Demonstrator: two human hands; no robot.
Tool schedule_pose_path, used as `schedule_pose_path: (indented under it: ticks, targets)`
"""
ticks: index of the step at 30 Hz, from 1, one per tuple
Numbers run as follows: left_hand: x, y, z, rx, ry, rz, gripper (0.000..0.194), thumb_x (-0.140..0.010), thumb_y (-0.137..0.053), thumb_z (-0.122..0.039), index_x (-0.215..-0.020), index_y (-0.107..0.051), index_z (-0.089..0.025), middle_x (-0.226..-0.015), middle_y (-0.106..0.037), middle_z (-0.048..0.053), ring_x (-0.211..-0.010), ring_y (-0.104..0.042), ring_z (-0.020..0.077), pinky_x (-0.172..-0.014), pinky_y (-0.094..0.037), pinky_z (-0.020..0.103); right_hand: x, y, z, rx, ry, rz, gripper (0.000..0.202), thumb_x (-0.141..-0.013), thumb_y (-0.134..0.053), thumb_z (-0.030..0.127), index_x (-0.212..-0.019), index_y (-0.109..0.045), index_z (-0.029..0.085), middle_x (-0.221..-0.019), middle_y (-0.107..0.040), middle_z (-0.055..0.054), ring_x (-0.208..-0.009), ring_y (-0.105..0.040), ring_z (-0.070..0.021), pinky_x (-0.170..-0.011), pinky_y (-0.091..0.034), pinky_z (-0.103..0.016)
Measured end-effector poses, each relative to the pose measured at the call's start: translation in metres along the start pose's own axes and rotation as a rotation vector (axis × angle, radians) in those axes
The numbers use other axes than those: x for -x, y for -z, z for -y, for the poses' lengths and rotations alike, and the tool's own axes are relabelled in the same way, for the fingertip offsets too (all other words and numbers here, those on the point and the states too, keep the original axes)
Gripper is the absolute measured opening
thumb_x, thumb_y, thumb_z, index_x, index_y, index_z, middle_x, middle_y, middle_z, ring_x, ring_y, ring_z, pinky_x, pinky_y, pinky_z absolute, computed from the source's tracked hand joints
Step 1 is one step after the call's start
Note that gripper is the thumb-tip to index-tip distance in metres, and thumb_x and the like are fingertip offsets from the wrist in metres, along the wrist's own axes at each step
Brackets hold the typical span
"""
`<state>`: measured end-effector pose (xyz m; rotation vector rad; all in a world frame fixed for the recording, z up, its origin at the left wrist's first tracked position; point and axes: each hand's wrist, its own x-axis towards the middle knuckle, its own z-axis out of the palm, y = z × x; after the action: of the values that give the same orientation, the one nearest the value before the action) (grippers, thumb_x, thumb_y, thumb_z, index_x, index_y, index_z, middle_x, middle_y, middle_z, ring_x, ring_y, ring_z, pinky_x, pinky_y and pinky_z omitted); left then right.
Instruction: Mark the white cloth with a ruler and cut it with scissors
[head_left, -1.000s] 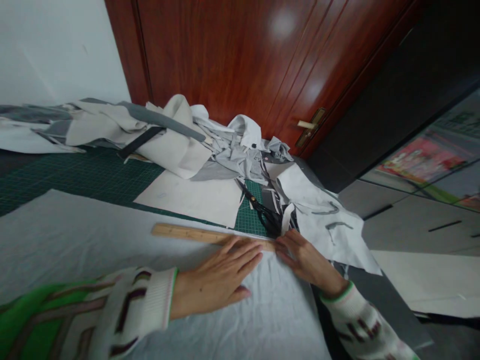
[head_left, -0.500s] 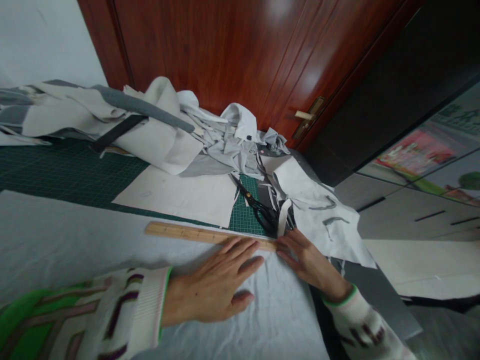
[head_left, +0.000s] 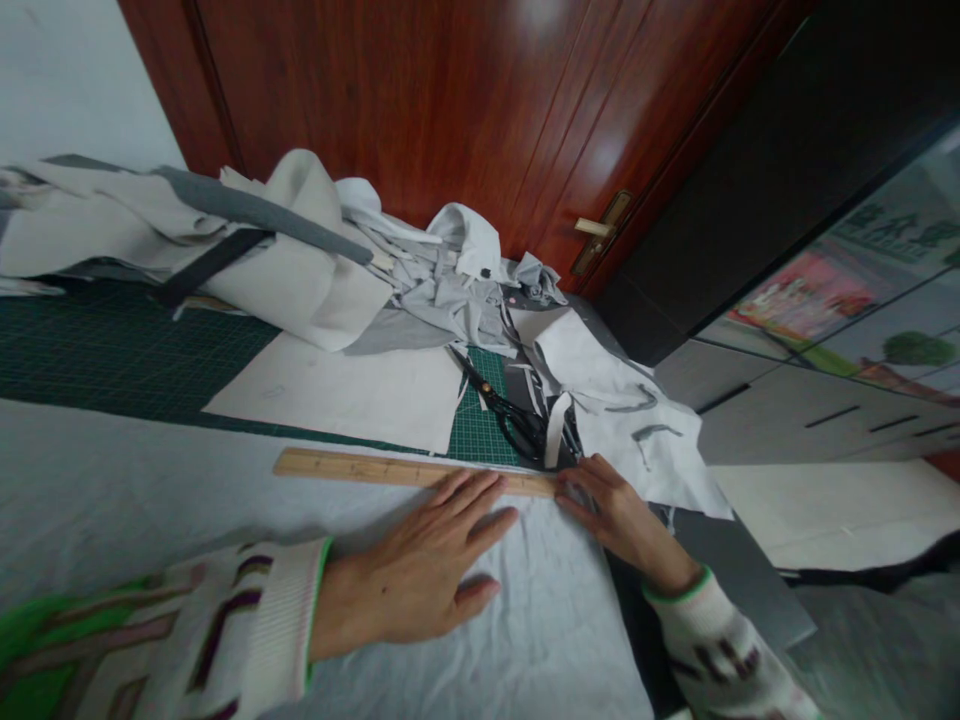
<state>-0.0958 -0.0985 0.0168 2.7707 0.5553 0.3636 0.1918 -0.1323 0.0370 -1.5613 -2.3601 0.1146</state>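
A wooden ruler [head_left: 337, 466] lies along the far edge of a pale grey-white cloth [head_left: 202, 480]. My left hand [head_left: 420, 580] rests flat on the cloth, fingers spread, with its fingertips pressing on the ruler. At the ruler's right end, my right hand [head_left: 611, 510] has its thumb and fingers closed around the tip. Just beyond the ruler, black-handled scissors [head_left: 506, 410] lie on a green cutting mat [head_left: 472, 435]. A narrow white strip [head_left: 556, 430] lies between the scissors and my right hand.
A flat white piece [head_left: 337, 395] lies on the mat. Behind it are heaped cloth and grey scraps [head_left: 300, 270], against a red-brown door [head_left: 420, 100] with a handle [head_left: 595, 228]. More white fabric [head_left: 622, 420] lies at the right, near the dark table edge [head_left: 750, 590] and cabinets [head_left: 750, 375].
The whole view has shifted slightly, so the things appear a little further left. My left hand stays flat on the ruler, and my right hand stays at its end.
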Motion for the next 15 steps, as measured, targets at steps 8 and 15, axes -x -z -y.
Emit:
schedule_pose_path:
  ticks: [8,15]
  targets:
    - [-0.0030,0.0023,0.0011,-0.001,-0.008,0.065,0.069,-0.087,-0.062,-0.035,-0.149,-0.037,-0.018,-0.161,-0.022,0.019,-0.149,-0.018,0.0347,-0.119,-0.025,0.055,0.0089,0.0003,-0.0024,-0.016,-0.059,-0.020,0.013,-0.093,-0.060,0.021,-0.106,-0.061,0.021,-0.094,-0.061,-0.007,-0.090,-0.060,-0.0240,-0.079,-0.056,-0.039]
    - [-0.0022,0.0031,0.0008,-0.032,-0.006,0.054,0.069,-0.089,-0.060,-0.037,-0.150,-0.035,-0.017,-0.161,-0.023,0.017,-0.149,-0.019,0.0337,-0.120,-0.024,0.052,0.0108,0.0011,-0.0040,-0.013,-0.040,-0.005,0.011,-0.094,-0.059,0.020,-0.105,-0.061,0.021,-0.095,-0.062,-0.007,-0.092,-0.059,-0.0243,-0.079,-0.056,-0.039]
